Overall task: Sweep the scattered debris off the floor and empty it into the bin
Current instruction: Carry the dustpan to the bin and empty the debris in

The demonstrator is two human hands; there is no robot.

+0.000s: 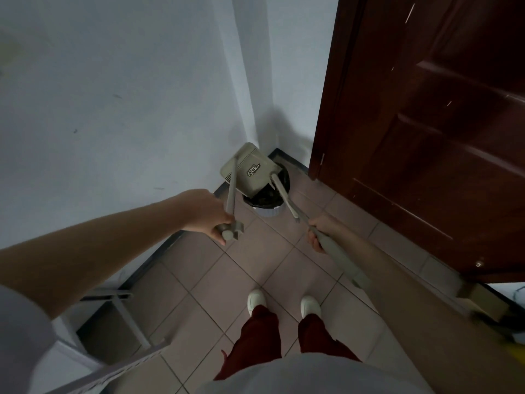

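Observation:
A beige long-handled dustpan [245, 169] is tipped over a small white bin [268, 209] lined with a dark bag, in the corner of the room. My left hand [207, 216] grips the top of the dustpan's handle. My right hand [319, 233] grips a beige broom handle [287, 199], whose far end reaches into the dustpan's mouth above the bin. The broom's head is hidden behind the pan and the bin's rim. No debris shows on the floor tiles around my feet.
A dark wooden door [426, 137] stands open on the right, close to the bin. White walls meet behind the bin. A white slatted rack [122, 314] stands at lower left. My white shoes [257, 301] are on the pinkish tiled floor [216, 280].

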